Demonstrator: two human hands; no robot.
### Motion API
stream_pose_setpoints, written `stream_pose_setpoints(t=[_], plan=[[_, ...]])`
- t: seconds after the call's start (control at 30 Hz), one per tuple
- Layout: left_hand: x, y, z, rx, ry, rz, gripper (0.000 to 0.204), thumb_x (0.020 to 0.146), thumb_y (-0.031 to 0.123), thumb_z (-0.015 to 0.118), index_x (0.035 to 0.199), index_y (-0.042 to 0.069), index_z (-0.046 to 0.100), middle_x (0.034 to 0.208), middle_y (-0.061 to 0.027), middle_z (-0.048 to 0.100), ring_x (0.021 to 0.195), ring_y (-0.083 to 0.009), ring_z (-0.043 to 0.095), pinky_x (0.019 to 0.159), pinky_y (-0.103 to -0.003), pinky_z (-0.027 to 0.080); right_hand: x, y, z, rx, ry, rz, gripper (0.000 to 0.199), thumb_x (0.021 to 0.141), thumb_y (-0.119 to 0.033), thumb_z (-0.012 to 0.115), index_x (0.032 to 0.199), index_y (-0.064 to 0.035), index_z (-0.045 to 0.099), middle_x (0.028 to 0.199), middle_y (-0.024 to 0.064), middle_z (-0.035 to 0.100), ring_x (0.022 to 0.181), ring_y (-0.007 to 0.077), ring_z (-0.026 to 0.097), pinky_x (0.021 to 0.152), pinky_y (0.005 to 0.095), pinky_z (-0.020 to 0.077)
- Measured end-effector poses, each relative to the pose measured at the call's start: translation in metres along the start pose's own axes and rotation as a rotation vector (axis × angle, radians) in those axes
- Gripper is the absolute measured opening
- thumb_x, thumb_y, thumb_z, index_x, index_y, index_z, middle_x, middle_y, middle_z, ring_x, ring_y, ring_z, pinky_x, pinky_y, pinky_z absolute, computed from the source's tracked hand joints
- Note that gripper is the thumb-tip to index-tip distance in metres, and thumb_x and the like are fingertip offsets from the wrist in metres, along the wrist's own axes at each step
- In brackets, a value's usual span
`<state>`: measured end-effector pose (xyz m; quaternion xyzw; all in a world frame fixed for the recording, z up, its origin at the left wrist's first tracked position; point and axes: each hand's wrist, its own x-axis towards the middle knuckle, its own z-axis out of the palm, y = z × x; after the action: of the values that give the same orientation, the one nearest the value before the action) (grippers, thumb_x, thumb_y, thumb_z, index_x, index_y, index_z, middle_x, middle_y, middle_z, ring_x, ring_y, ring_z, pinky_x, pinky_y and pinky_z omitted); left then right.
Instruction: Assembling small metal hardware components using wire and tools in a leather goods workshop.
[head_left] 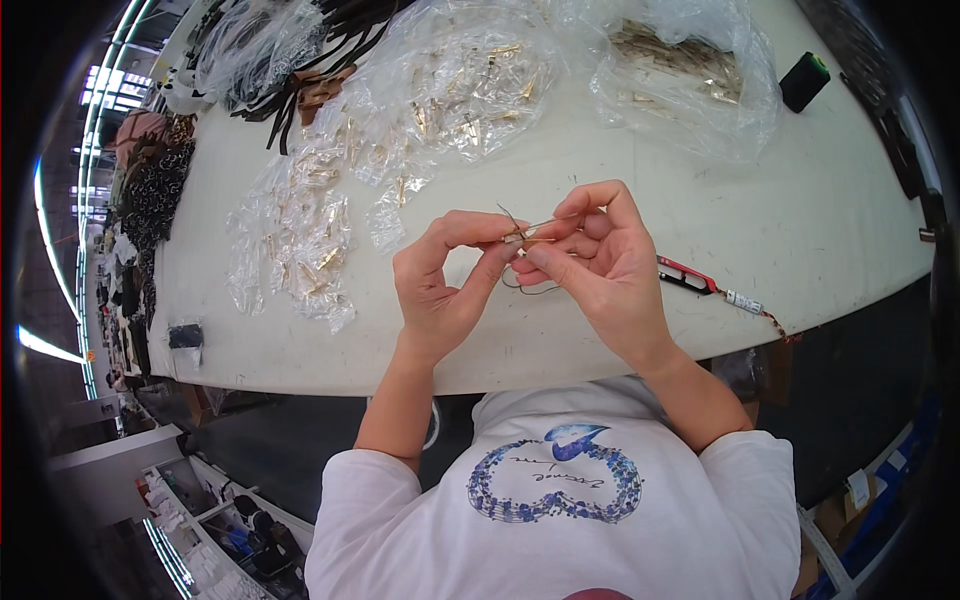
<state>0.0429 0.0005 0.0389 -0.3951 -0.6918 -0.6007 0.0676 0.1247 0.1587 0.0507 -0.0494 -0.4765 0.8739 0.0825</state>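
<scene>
Above the table my two hands meet, fingertips close together. My left hand (437, 270) pinches a thin dark cord (507, 213) and a small pale metal piece (514, 238) between thumb and forefinger. Against the same piece, the thumb of my right hand (615, 275) presses its fingers on the cord and a thin gold-coloured strand (541, 240). A loop of the cord hangs below the fingertips. The exact shape of the small piece is partly hidden by the fingers.
Clear plastic bags with gold-coloured metal parts (470, 100) spread over the left and far table (560, 350). Another bag (690, 75) lies far right, near a black block-shaped object (805, 82). A red-and-black tool (686, 274) rests beside my right hand. Dark straps (285, 105) lie far left.
</scene>
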Motion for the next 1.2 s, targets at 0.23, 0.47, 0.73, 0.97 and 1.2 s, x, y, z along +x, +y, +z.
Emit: stream_pose_setpoints(t=[0.23, 0.47, 0.73, 0.97, 1.2], plan=[[-0.001, 0.007, 0.0, -0.679, -0.091, -0.529, 0.016, 0.09, -0.001, 0.067, 0.104, 0.001, 0.059, 0.092, -0.0124, 0.068, 0.075, -0.0139, 0.066, 0.067, -0.026, 0.055, -0.001, -0.014, -0.015, -0.481, -0.119, -0.088, 0.027, 0.089, -0.008, 0.071, 0.11, -0.0043, 0.055, 0.096, 0.0068, 0.063, 0.089, 0.0086, 0.062, 0.074, 0.0224, 0.0499], [-0.002, -0.01, -0.01, -1.301, -0.166, -0.742, 0.018, 0.094, 0.011, 0.064, 0.104, 0.007, 0.05, 0.088, -0.0061, 0.062, 0.053, -0.0025, 0.045, 0.05, -0.019, 0.042, 0.02, -0.033, -0.031, -0.529, -0.135, -0.265, 0.014, 0.091, -0.008, 0.065, 0.104, -0.0017, 0.068, 0.099, 0.0054, 0.069, 0.091, 0.0129, 0.064, 0.087, 0.0286, 0.0487], [-0.003, -0.015, -0.004, -1.411, -0.263, -0.755, 0.017, 0.096, 0.014, 0.062, 0.106, 0.007, 0.05, 0.089, -0.006, 0.061, 0.048, 0.0003, 0.04, 0.047, -0.017, 0.039, 0.022, -0.029, -0.024, -0.745, -0.26, -0.369, 0.008, 0.085, 0.004, 0.066, 0.092, -0.0008, 0.067, 0.09, 0.0057, 0.068, 0.083, 0.0153, 0.064, 0.076, 0.0281, 0.0496], [-0.007, -0.025, -0.008, -1.569, -0.177, -0.8, 0.018, 0.097, 0.013, 0.061, 0.108, 0.008, 0.049, 0.092, -0.004, 0.059, 0.051, -0.0011, 0.043, 0.049, -0.018, 0.041, 0.023, -0.027, -0.029, -0.642, -0.128, -0.332, 0.003, 0.089, -0.001, 0.061, 0.09, -0.001, 0.059, 0.085, 0.0064, 0.065, 0.081, 0.0153, 0.065, 0.075, 0.0281, 0.051], [-0.006, -0.021, -0.006, -1.459, -0.175, -0.769, 0.016, 0.096, 0.013, 0.062, 0.105, 0.006, 0.051, 0.09, -0.0087, 0.062, 0.046, 0.0008, 0.035, 0.046, -0.016, 0.037, 0.024, -0.025, -0.029, -0.61, -0.104, -0.434, 0.01, 0.088, -0.002, 0.061, 0.097, -0.0023, 0.065, 0.091, 0.0068, 0.069, 0.085, 0.0163, 0.065, 0.083, 0.0288, 0.0502]])
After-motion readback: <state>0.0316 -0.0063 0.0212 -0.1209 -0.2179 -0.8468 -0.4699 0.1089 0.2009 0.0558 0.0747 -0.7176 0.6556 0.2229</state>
